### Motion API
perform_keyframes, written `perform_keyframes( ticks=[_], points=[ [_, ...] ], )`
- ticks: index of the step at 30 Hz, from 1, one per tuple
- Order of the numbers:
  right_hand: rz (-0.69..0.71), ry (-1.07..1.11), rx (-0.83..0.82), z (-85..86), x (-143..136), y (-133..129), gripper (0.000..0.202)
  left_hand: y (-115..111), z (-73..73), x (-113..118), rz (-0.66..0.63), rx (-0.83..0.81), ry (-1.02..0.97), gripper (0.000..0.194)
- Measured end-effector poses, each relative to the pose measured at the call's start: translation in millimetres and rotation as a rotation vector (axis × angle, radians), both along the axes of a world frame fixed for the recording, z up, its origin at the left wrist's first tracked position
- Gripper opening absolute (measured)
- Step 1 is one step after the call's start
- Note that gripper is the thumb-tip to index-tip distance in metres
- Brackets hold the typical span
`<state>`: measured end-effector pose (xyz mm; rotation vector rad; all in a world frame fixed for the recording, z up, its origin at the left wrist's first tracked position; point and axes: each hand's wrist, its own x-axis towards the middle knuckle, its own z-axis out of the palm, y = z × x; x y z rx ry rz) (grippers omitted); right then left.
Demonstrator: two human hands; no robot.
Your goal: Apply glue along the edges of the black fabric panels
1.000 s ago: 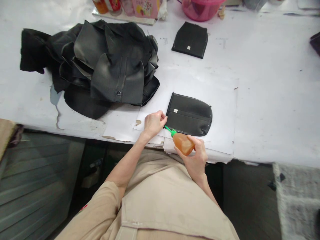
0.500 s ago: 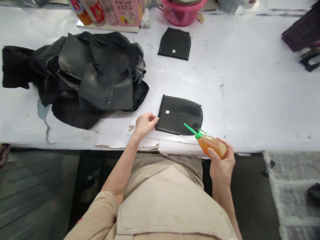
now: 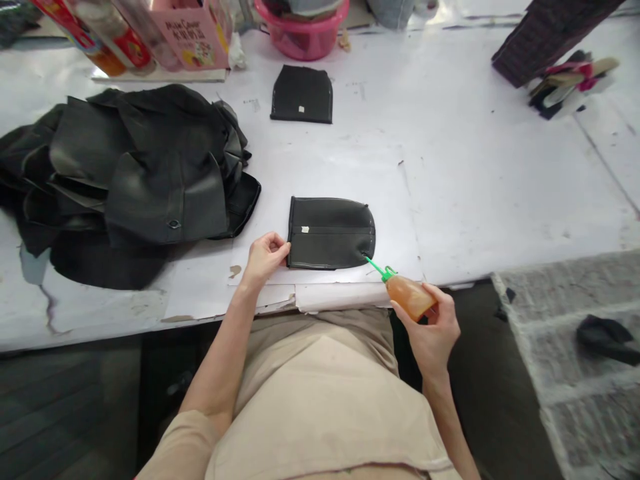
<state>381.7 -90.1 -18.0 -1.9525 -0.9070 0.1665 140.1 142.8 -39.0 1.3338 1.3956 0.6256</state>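
Observation:
A black leather-like panel (image 3: 330, 247) with one rounded end lies flat on the white-covered table (image 3: 450, 200), a small white tag near its straight left edge. My left hand (image 3: 266, 259) pinches that edge at its lower corner. In my right hand (image 3: 434, 327) is a squeeze bottle (image 3: 409, 297) of amber liquid with a green nozzle. The bottle is tilted, and its nozzle tip meets the panel near the lower right curve. Farther back lies a second black panel (image 3: 302, 93), also with a white tag.
To the left is a heap of black pieces (image 3: 145, 167). Along the back stand a pink box (image 3: 185, 37), several bottles and a pink basin (image 3: 305, 33). A dark woven container (image 3: 545, 40) sits at the far right, with clips or tools nearby. Grey fabric (image 3: 560, 320) is at lower right.
My right hand has brought the bottle's nozzle tip down onto the panel's lower right edge. My left hand still pinches the left edge. The whole view has shifted.

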Motion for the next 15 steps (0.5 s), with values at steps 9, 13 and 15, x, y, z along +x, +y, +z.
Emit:
perform_keyframes(
  ticks=[9,13,15],
  points=[
    [0.070,-0.238,-0.060,2.7,4,-5,0.054,0,-6.4,0,0.040,-0.017,-0.042,0.021],
    [-0.007,-0.130,-0.050,10.0,4,-7,0.056,3,-2.6,2,0.058,-0.131,-0.130,0.037],
    [-0.074,0.055,-0.004,13.2,7,-7,0.060,7,1.6,4,0.055,-0.202,-0.146,0.043]
  ],
)
